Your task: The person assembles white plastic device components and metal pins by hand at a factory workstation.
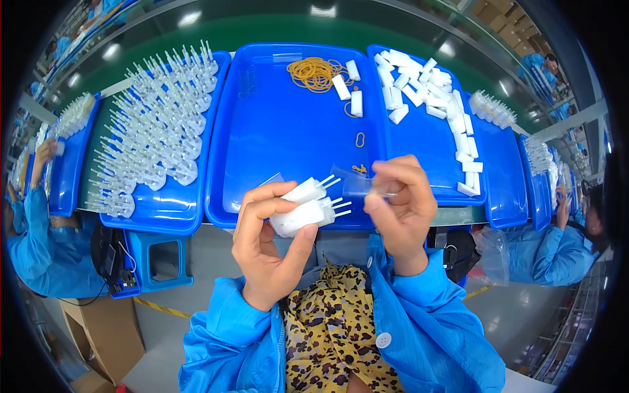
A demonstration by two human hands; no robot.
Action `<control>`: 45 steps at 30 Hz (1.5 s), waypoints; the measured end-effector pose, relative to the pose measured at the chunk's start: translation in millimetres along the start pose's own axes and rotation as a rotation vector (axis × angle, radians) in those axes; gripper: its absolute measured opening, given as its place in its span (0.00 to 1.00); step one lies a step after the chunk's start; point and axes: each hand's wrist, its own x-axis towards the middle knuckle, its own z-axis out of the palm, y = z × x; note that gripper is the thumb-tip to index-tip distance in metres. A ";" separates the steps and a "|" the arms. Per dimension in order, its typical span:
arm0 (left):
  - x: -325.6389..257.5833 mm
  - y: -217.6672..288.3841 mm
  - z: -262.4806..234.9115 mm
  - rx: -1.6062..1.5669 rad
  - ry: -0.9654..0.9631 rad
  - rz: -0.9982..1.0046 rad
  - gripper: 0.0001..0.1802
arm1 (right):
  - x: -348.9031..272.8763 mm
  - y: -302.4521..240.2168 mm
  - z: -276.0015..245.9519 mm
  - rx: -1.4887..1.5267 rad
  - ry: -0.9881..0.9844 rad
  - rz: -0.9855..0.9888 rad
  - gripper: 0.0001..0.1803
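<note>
My left hand (265, 242) is closed around a small bundle of white blocks (304, 213), with several thin white rods sticking out to the right. A pale clear edge shows just behind its fingers. Facing it, my right hand (403, 203) pinches a clear piece of plastic film (350, 185) between thumb and fingers. The film sits close to the rod tips; whether it touches them I cannot tell. Both hands are above the near edge of the middle blue tray (275, 150).
Rubber bands (314, 74) and a few white blocks (341, 87) lie at the middle tray's far end. Upright translucent pieces with thin tips (151, 124) crowd the left tray. Loose white blocks (413, 95) fill part of the right tray. Co-workers (46, 242) sit on both sides.
</note>
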 end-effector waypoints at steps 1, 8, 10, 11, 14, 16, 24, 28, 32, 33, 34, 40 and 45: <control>0.2 0.8 0.9 -0.057 0.016 -0.024 0.15 | -0.1 3.0 -6.1 0.014 -0.012 0.049 0.14; -0.4 -1.7 -1.2 0.065 -0.018 0.052 0.16 | 10.5 4.8 -20.4 0.220 0.189 0.154 0.09; -1.2 -2.2 -0.8 0.072 -0.007 0.043 0.16 | 9.8 2.0 -20.4 0.357 0.041 0.154 0.11; -1.3 -2.6 -1.0 0.073 -0.005 0.041 0.16 | 11.2 0.7 -18.5 0.405 -0.025 0.138 0.13; -1.3 -3.8 -1.2 0.103 -0.010 0.066 0.16 | 8.1 -8.6 -5.1 0.456 -0.014 0.283 0.15; -1.0 -3.9 -1.3 0.122 -0.027 0.078 0.16 | 4.7 -3.8 -0.4 0.473 -0.059 0.295 0.16; 1.3 2.0 -4.7 0.179 -0.054 0.077 0.14 | -6.9 1.5 4.4 0.510 -0.118 0.343 0.10; -1.7 3.2 -5.1 0.164 -0.009 0.055 0.14 | 3.1 0.1 -8.6 0.439 0.051 0.224 0.07; -3.2 1.2 -5.2 0.193 0.002 0.097 0.15 | -2.1 -0.3 -5.8 0.293 -0.002 0.250 0.04; -3.9 1.0 -4.9 0.199 0.007 0.096 0.15 | -3.0 -1.0 -3.9 0.292 -0.002 0.251 0.04; -4.1 1.2 -4.4 0.206 0.010 0.097 0.15 | -3.6 -2.3 -2.4 0.304 -0.011 0.265 0.04; -4.0 2.8 -3.8 0.242 0.018 0.111 0.15 | -7.1 -8.0 2.5 0.294 -0.027 0.305 0.04; -5.1 3.9 -2.9 0.254 0.028 0.117 0.15 | -7.6 -9.2 4.9 0.266 -0.043 0.306 0.05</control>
